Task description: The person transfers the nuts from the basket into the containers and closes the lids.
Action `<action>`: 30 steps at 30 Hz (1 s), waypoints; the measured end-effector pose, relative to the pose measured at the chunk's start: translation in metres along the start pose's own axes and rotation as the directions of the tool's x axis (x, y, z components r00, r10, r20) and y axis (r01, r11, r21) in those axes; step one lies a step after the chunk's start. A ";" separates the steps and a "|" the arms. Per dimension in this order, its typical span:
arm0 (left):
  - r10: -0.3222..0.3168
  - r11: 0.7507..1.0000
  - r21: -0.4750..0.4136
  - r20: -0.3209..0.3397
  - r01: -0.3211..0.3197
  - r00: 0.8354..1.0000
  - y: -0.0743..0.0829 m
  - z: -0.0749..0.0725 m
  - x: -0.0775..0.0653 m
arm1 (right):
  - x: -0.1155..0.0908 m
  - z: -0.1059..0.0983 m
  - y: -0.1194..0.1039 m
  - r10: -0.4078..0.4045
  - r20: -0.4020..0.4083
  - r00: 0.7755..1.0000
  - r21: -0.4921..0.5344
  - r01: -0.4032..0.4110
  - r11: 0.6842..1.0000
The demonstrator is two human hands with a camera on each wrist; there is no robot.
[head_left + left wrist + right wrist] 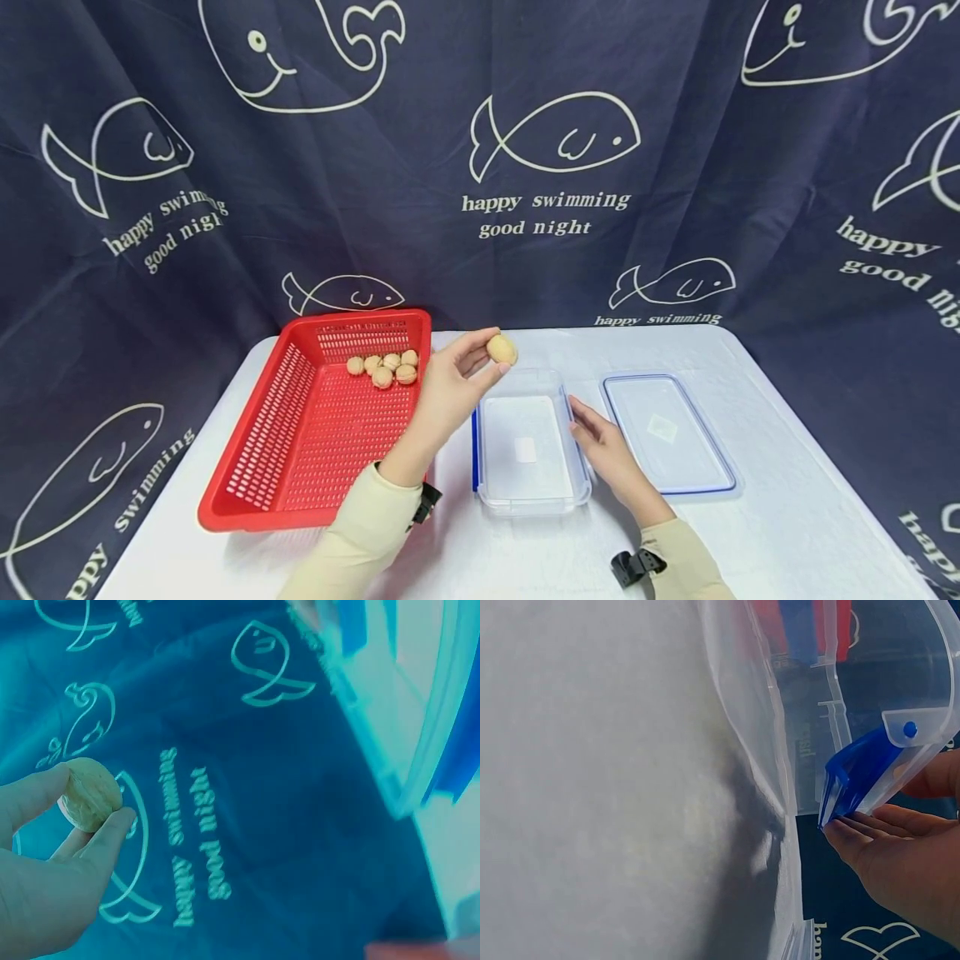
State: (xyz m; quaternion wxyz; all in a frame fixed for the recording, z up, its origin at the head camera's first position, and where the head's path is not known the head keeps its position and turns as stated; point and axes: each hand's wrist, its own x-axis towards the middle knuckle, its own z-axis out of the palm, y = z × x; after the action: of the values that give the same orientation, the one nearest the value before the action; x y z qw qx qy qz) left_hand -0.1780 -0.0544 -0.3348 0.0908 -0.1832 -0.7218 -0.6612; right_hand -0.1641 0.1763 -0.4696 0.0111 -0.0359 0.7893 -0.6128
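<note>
Now | left hand (448,392) pinches a walnut (501,349) above the clear box (528,493), far edge | right hand (603,446) rests relaxed, fingers straight against the box's right side | red basket (247,492) left of box.

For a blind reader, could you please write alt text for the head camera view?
A left hand pinches a walnut above a clear container; the right hand rests against its side. A red basket holds more walnuts.

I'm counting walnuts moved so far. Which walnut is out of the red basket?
The walnut pinched in the left hand, raised above the clear plastic container; the other five lie clustered inside the red basket.
</note>
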 end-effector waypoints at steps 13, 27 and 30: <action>-0.076 0.997 0.008 0.082 0.076 0.994 -0.054 0.043 -0.017 | 0.001 0.001 0.000 0.012 -0.001 1.000 -0.021 -0.012 1.000; -0.209 0.971 0.152 0.167 0.184 0.964 -0.095 0.065 -0.037 | 0.001 0.001 0.000 0.006 -0.003 1.000 -0.019 -0.006 1.000; -0.225 0.968 0.150 0.187 0.199 0.956 -0.100 0.068 -0.042 | 0.001 0.001 0.001 0.003 -0.002 1.000 -0.019 -0.003 1.000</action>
State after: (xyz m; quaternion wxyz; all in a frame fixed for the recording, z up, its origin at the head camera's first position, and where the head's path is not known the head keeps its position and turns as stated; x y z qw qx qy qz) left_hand -0.1705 0.0007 -0.4498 -0.0432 -0.1648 -0.7842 -0.5966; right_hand -0.1652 0.1756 -0.4710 0.0109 -0.0340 0.7952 -0.6053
